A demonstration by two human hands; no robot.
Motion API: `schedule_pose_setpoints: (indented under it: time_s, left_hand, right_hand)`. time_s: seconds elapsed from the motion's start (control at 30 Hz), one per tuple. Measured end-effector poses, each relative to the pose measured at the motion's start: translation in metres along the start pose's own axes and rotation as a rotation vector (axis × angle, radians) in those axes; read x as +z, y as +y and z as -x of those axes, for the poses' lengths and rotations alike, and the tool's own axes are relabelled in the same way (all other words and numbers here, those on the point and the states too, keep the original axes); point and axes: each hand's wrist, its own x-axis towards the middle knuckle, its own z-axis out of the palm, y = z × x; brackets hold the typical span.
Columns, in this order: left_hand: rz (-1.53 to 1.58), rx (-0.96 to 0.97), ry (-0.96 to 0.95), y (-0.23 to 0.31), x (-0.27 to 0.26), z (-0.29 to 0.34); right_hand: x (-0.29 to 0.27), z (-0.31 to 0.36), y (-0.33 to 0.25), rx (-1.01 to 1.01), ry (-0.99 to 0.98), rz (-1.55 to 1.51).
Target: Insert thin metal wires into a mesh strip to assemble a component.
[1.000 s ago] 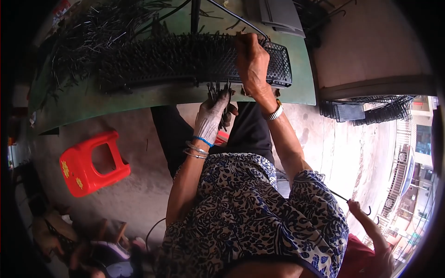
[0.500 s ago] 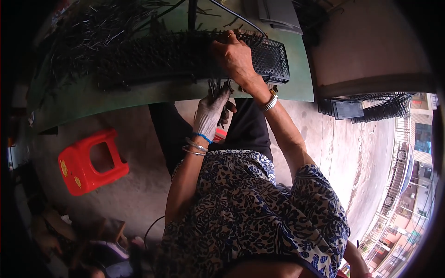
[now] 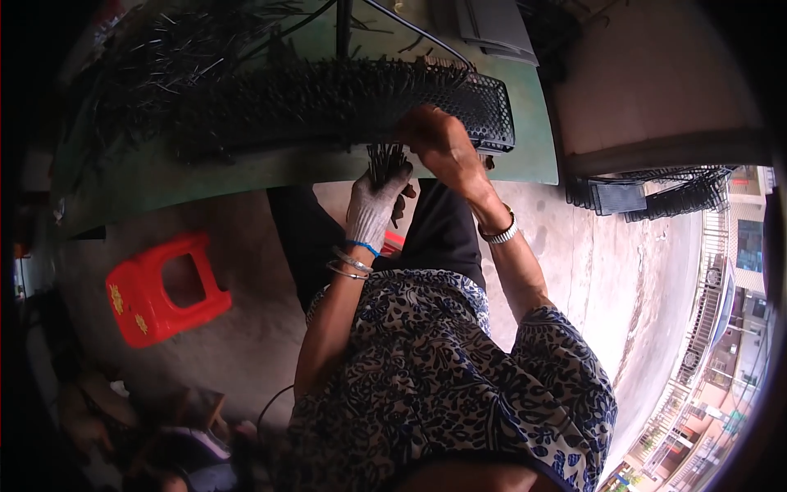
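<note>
My left hand [image 3: 379, 195], in a pale glove with darkened fingertips, is closed around a bundle of thin black strips [image 3: 382, 161] whose ends stick up. It is just off the near edge of the green table [image 3: 303, 174]. Bare and blurred, my right hand [image 3: 443, 148] hovers above and right of the bundle, over the near side of a long black perforated rack [image 3: 492, 115]. Its fingers are smeared by motion, so what they hold cannot be made out. Many black strips stand upright in the rack's holes; the right end shows bare holes.
A heap of loose black strips [image 3: 176, 61] lies on the table's left. Grey flat panels [image 3: 496, 25] rest at the far right corner. A red plastic stool [image 3: 168, 289] is on the floor to the left. Black mesh baskets [image 3: 648, 193] are off to the right.
My right hand has come back from the rack's far side toward the near edge, close to the bundle. My left hand stays almost in place, still gripping the strips.
</note>
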Motion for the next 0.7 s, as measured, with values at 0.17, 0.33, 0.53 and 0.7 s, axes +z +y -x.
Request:
schedule_pose_setpoints:
  time_s: [0.17,0.33,0.53,0.7]
  left_hand:
    - [0.051,-0.036,-0.02,-0.001,-0.007,0.001]
    - [0.016,-0.075,-0.047,0.003,-0.004,0.002]
    - [0.002,-0.074,-0.084,0.008,-0.007,0.008]
    - [-0.003,-0.095,-0.112,0.01,-0.007,0.01]
  right_hand:
    - [0.003,-0.019,0.0,0.016,0.377,0.167]
    - [0.028,-0.036,0.016,-0.122,0.487,0.18]
    - [0.035,-0.037,0.022,-0.088,0.291,0.23]
    - [0.03,-0.039,0.027,-0.231,0.242,0.372]
